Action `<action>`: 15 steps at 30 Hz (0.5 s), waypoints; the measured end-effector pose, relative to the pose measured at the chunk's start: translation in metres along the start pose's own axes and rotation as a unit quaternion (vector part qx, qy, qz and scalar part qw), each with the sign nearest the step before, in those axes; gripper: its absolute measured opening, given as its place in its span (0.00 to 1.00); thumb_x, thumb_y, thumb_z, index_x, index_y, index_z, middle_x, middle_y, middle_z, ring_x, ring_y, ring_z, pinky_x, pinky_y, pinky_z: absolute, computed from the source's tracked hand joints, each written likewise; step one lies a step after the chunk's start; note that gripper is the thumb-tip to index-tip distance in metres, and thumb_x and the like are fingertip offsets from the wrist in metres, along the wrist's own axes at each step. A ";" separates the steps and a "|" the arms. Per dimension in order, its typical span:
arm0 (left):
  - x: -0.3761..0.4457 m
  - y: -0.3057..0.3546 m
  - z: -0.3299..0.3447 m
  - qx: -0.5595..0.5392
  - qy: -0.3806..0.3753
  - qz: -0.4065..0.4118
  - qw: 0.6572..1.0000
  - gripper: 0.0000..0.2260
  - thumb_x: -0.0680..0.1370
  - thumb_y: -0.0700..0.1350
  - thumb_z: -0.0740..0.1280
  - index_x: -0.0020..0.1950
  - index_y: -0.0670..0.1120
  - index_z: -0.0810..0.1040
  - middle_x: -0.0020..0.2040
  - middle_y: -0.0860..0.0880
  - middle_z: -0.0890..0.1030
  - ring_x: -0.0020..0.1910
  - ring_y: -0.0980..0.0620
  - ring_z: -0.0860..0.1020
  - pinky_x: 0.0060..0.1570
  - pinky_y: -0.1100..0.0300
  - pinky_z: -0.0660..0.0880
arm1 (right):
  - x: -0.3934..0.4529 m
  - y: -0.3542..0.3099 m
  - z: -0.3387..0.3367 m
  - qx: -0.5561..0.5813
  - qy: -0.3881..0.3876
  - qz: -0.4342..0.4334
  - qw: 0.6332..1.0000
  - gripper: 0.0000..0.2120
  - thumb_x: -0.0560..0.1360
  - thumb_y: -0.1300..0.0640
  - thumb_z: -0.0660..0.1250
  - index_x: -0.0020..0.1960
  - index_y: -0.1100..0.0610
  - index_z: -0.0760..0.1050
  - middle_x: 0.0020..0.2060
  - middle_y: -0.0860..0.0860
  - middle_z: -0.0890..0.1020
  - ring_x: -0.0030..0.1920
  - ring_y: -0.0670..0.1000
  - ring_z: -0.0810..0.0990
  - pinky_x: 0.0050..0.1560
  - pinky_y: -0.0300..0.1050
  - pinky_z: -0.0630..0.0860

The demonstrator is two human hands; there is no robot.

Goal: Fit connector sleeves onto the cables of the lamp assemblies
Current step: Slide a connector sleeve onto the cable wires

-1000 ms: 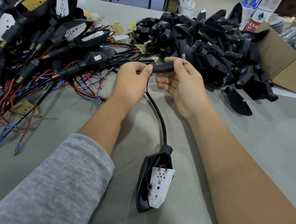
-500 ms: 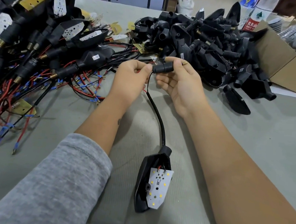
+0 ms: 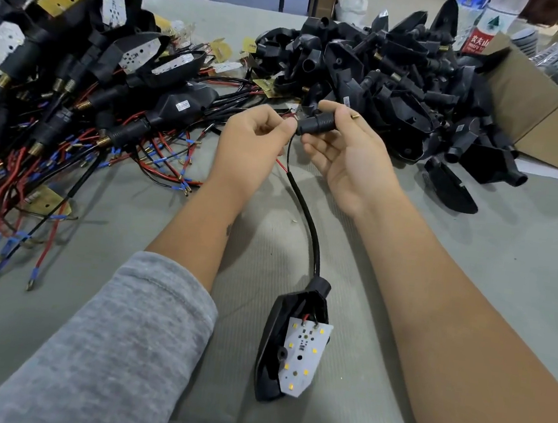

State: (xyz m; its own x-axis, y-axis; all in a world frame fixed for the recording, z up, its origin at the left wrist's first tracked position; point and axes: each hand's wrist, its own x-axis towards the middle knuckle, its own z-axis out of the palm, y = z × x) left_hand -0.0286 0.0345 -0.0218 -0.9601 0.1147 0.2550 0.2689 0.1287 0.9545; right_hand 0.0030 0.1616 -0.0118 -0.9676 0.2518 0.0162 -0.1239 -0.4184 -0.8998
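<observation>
A black lamp housing (image 3: 270, 344) with a white LED board (image 3: 303, 355) lies on the table near the front edge. Its black cable (image 3: 308, 211) curves up to my hands. My right hand (image 3: 348, 156) grips a black ribbed connector sleeve (image 3: 316, 125) between thumb and fingers; a brass pin (image 3: 353, 116) sticks out past the thumb. My left hand (image 3: 254, 139) pinches the red wire end at the sleeve's left mouth. A thin red wire (image 3: 281, 165) shows below the left hand.
A heap of finished assemblies with red and black wires (image 3: 74, 114) fills the left side. A pile of empty black housings (image 3: 388, 74) lies behind my hands. A cardboard box (image 3: 552, 116) and a water bottle (image 3: 483, 26) stand at the back right. The grey table (image 3: 507, 256) is bare at right.
Both hands have stayed at the sleeve, which has turned slightly; the brass pin now shows more beyond the right thumb. The lamp housing has not moved.
</observation>
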 end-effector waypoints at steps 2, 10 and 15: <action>0.000 0.000 0.000 0.002 -0.003 0.000 1.000 0.10 0.80 0.45 0.67 0.39 0.44 0.75 0.32 0.48 0.75 0.31 0.57 0.72 0.35 0.67 0.70 | 0.000 -0.001 0.000 0.009 -0.002 0.007 1.000 0.12 0.84 0.56 0.55 0.54 0.59 0.77 0.36 0.53 0.82 0.34 0.48 0.81 0.40 0.39 0.80; 0.003 0.002 0.002 -0.023 0.016 -0.053 0.998 0.09 0.81 0.44 0.63 0.41 0.46 0.76 0.35 0.51 0.78 0.29 0.60 0.73 0.33 0.65 0.71 | 0.002 0.001 0.003 0.032 0.007 0.015 0.999 0.03 0.80 0.64 0.61 0.50 0.60 0.74 0.36 0.55 0.82 0.34 0.50 0.80 0.38 0.39 0.80; 0.001 0.001 0.003 0.027 0.000 -0.034 0.999 0.12 0.82 0.46 0.63 0.39 0.49 0.77 0.37 0.49 0.80 0.34 0.55 0.74 0.41 0.58 0.73 | 0.002 0.002 0.001 -0.001 -0.004 0.006 1.000 0.04 0.80 0.64 0.62 0.47 0.61 0.74 0.36 0.55 0.82 0.34 0.49 0.80 0.37 0.38 0.79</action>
State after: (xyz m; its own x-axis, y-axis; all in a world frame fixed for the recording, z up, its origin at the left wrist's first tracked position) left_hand -0.0294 0.0376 -0.0205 -0.9761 0.1048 0.1904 0.2075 0.1895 0.9597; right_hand 0.0001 0.1601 -0.0133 -0.9709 0.2394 0.0091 -0.1121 -0.4204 -0.9004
